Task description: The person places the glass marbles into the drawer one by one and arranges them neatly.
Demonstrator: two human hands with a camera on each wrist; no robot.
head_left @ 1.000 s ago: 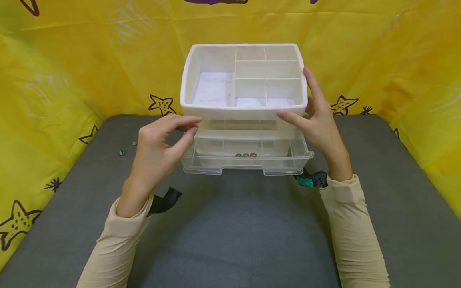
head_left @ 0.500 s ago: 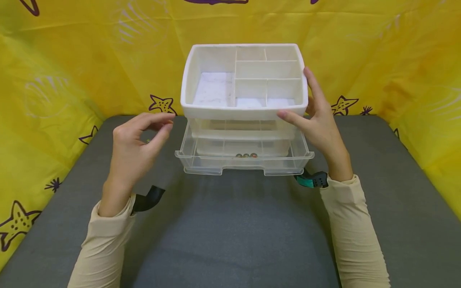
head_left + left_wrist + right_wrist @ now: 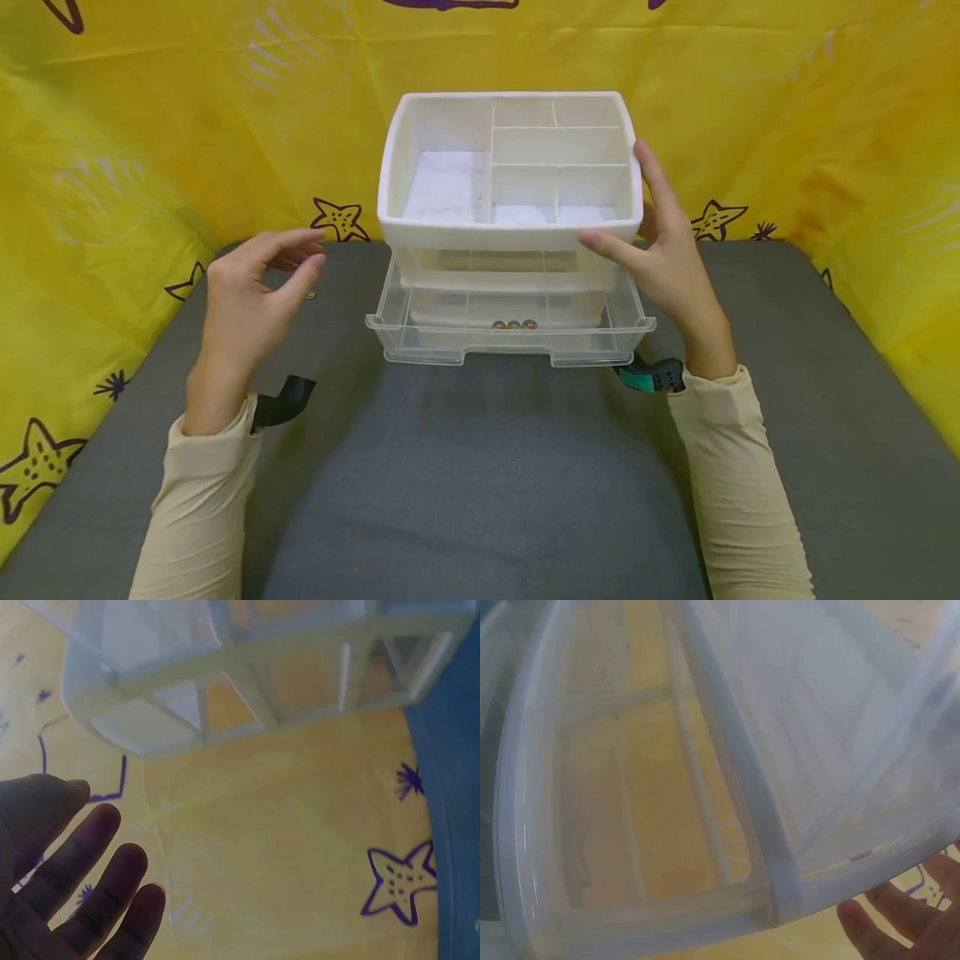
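A white plastic drawer organizer point(image 3: 510, 237) with a divided top tray stands at the middle of the table. Its clear bottom drawer point(image 3: 510, 342) is pulled out toward me. Three small glass marbles point(image 3: 514, 325) lie in that drawer. My right hand point(image 3: 667, 258) grips the organizer's right end, thumb on the front of the top rim and fingers at the side. My left hand point(image 3: 243, 308) hovers left of the organizer, apart from it. In the left wrist view, the left hand's loosely bent fingers point(image 3: 124, 881) hold nothing.
A small greenish-yellow piece point(image 3: 311, 295) lies on the grey table point(image 3: 480, 492) just beyond my left thumb. Yellow cloth point(image 3: 225, 108) with purple starfish drawings rises behind the table and along both sides.
My left hand has moved left, away from the drawer's left corner, and now hides one of two small pieces on the table. The right hand keeps its grip; the organizer stays put.
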